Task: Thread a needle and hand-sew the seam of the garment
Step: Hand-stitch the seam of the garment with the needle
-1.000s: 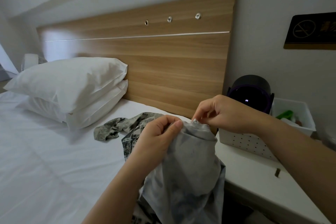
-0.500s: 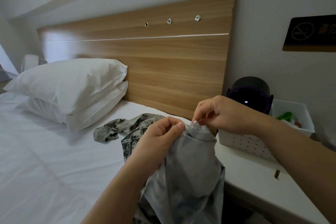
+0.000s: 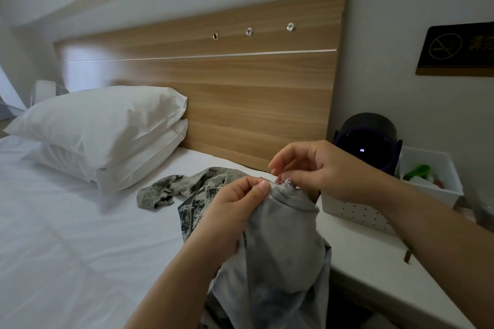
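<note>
A grey camouflage garment, turned inside out, is bunched up in front of me over the bed's right edge, with one part trailing onto the sheet. My left hand pinches the garment's top fold between thumb and fingers. My right hand is just right of it, fingertips pinched at the same fold where a small loop of pale thread shows. The needle itself is too small to make out.
A white bed with two stacked pillows and a wooden headboard lies to the left. On the white bedside table stand a perforated white bin and a black round device.
My right hand has lifted slightly off the fold, its fingers spreading a little. The left hand keeps its pinch on the garment.
</note>
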Motion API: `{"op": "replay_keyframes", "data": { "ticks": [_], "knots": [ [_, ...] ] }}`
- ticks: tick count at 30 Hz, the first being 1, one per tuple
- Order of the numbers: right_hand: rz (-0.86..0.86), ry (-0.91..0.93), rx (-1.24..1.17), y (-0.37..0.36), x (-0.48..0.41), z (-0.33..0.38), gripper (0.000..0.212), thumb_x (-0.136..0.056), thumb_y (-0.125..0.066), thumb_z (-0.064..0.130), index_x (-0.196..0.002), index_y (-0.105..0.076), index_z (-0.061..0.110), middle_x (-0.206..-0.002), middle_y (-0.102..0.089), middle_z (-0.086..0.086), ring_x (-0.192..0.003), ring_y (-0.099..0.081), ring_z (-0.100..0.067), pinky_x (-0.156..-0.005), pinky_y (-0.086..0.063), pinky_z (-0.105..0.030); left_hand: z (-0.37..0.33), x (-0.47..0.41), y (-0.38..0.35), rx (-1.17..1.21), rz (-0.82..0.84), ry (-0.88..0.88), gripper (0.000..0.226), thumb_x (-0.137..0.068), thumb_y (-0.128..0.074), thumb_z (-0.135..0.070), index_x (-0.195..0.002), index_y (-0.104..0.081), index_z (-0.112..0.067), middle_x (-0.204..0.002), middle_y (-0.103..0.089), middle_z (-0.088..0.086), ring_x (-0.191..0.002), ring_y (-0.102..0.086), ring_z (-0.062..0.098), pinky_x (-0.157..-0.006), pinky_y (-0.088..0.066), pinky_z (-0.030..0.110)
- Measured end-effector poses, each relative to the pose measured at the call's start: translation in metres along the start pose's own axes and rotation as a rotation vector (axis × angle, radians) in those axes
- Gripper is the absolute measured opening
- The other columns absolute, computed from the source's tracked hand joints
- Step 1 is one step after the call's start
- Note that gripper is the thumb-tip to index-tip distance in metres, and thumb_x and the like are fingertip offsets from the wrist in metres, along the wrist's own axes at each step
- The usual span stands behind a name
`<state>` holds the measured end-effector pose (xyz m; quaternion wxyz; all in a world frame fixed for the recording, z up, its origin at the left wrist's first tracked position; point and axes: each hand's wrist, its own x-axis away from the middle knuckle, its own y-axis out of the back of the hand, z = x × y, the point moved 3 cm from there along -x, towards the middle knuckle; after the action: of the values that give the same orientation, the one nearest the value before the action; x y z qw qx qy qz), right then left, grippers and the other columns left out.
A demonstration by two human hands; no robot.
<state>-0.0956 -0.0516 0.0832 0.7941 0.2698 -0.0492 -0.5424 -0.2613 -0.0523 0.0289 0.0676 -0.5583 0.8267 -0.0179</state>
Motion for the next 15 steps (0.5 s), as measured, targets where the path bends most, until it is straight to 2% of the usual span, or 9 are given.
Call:
{"op": "replay_keyframes", "data": {
  "ticks": [3, 5, 8, 10, 13, 15],
  "knots": [
    [-0.164, -0.04, 0.2, 0.01, 0.003, -0.001, 0.022, -0.09, -0.062, 0.015, -0.094, -0.067, 0.036, -0.095, -0.069, 0.011, -0.088, -0.064, -0.002, -0.079, -0.053, -0.021, 0.001, 0.0, 0.001, 0.088, -0.033, 0.06, 0.014, -0.077, -0.062, -0.026, -0.076, -0.066, -0.013, -0.072, -0.067, 0.005, -0.064, -0.062, 0.011, -0.061, -0.053, 0.019],
    [-0.229, 0.065, 0.325, 0.011, 0.007, 0.007, 0.019, -0.086, -0.067, 0.02, -0.092, -0.068, 0.038, -0.101, -0.063, 0.019, -0.09, -0.06, 0.001, -0.075, -0.05, -0.018, 0.001, -0.001, 0.001, 0.139, -0.046, 0.098, 0.016, -0.077, -0.061, -0.024, -0.08, -0.064, -0.009, -0.075, -0.066, 0.008, -0.066, -0.062, 0.014, -0.063, -0.053, 0.022],
    [-0.083, 0.232, 0.442, -0.006, 0.01, 0.017, 0.016, -0.081, -0.073, 0.021, -0.093, -0.073, 0.032, -0.108, -0.058, 0.02, -0.098, -0.055, 0.001, -0.081, -0.045, -0.014, -0.001, -0.001, -0.001, 0.201, -0.02, 0.142, 0.021, -0.076, -0.062, -0.024, -0.086, -0.065, -0.005, -0.078, -0.068, 0.011, -0.069, -0.065, 0.017, -0.065, -0.054, 0.024],
    [-0.089, 0.311, 0.494, -0.015, 0.009, 0.017, 0.012, -0.081, -0.074, 0.015, -0.09, -0.075, 0.022, -0.107, -0.061, 0.012, -0.1, -0.054, 0.001, -0.085, -0.042, -0.012, -0.002, 0.0, -0.002, 0.231, -0.007, 0.181, 0.028, -0.077, -0.062, -0.024, -0.094, -0.067, -0.002, -0.084, -0.07, 0.014, -0.075, -0.066, 0.019, -0.068, -0.055, 0.025],
    [-0.22, 0.32, 0.369, -0.016, 0.007, 0.017, 0.005, -0.081, -0.074, 0.01, -0.083, -0.075, 0.014, -0.095, -0.069, 0.007, -0.09, -0.059, -0.003, -0.078, -0.042, -0.01, -0.002, 0.0, -0.003, 0.29, -0.024, 0.235, 0.04, -0.081, -0.059, -0.022, -0.11, -0.064, 0.006, -0.099, -0.068, 0.022, -0.086, -0.066, 0.025, -0.075, -0.057, 0.029],
    [-0.257, 0.204, 0.044, -0.015, 0.005, 0.016, 0.004, -0.085, -0.067, 0.01, -0.084, -0.07, 0.013, -0.087, -0.073, 0.004, -0.081, -0.065, -0.011, -0.069, -0.048, -0.016, -0.001, -0.001, 0.0, 0.335, -0.077, 0.278, 0.039, -0.085, -0.058, -0.02, -0.111, -0.064, 0.007, -0.1, -0.069, 0.023, -0.083, -0.068, 0.026, -0.072, -0.058, 0.031]
  ]
}}
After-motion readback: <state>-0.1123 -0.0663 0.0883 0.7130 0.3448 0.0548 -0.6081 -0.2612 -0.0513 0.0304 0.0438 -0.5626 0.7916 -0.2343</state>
